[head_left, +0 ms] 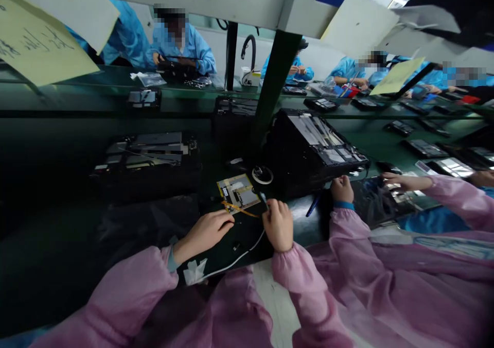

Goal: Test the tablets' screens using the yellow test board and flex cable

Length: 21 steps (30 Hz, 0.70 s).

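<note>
Between my hands, on the dark green bench, lies a flat panel [243, 189] with silver and yellow parts. An orange flex cable [245, 211] crosses its near edge. My left hand [204, 236] is at the panel's lower left, thumb and fingers pinched together; what they hold, if anything, is too small to make out. My right hand [278, 225] is closed around a slim tool, its pale tip [263, 197] showing above the fingers. A white cord [247, 253] runs from below that hand toward a crumpled white piece [195, 272]. The grip itself is partly hidden.
Stacks of black device housings stand left [148, 155] and right [316, 137] behind the panel. A white tape roll [262, 174] and a blue pen [313, 205] lie nearby. At right, a co-worker's hands [342, 189] work close by. A green post [276, 80] rises behind.
</note>
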Motion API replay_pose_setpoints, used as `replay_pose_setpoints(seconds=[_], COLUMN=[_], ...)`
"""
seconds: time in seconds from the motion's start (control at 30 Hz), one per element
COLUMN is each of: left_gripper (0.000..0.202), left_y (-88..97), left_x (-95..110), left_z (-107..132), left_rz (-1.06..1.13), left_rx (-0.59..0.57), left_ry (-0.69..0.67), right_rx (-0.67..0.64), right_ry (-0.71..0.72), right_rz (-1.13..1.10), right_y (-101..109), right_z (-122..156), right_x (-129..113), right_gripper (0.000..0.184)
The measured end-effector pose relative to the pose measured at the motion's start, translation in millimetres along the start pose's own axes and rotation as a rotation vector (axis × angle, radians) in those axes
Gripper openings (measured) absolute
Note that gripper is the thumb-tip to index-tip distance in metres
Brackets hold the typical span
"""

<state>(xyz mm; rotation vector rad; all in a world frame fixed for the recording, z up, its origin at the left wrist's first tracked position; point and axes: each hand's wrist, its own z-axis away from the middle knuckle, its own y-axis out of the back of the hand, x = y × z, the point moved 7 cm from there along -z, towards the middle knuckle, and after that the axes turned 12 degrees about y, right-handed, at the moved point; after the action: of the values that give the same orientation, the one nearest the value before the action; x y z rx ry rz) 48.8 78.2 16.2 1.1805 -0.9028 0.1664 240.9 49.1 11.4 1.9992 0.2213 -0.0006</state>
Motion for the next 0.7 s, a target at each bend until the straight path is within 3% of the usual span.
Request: replay_pose_setpoints(seconds=[0.1, 0.2, 0.3, 0.47, 0.7], left_gripper=[0.019, 0.02, 0.02, 0.018, 0.019], left_y=[4.8, 6.3, 7.5, 13.2, 21.8], left_x=[4, 12, 18, 14, 10], left_z=[2, 4, 7, 14, 20], left_rz=[0.079, 0.168, 0.219, 0.243, 0.247], left_rx=[0.009, -0.017, -0.034, -0.015, -0.01], left_ry=[-0.025, -0.062, -0.076, -0.053, -0.019], right_rx=[0.082, 0.075, 0.001, -0.097, -0.084], right_ry=[-0.111, -0.025, 0.09, 0.14, 0.216], right_rz=[0.099, 0.045, -0.04, -0.133, -0.241], right_y=[15, 11, 0, -14, -8], right_z=[27, 35, 27, 9, -1], right_x=[11, 10, 5, 6, 1], right_gripper=[0.019, 0.025, 0.025, 0.02, 0.013])
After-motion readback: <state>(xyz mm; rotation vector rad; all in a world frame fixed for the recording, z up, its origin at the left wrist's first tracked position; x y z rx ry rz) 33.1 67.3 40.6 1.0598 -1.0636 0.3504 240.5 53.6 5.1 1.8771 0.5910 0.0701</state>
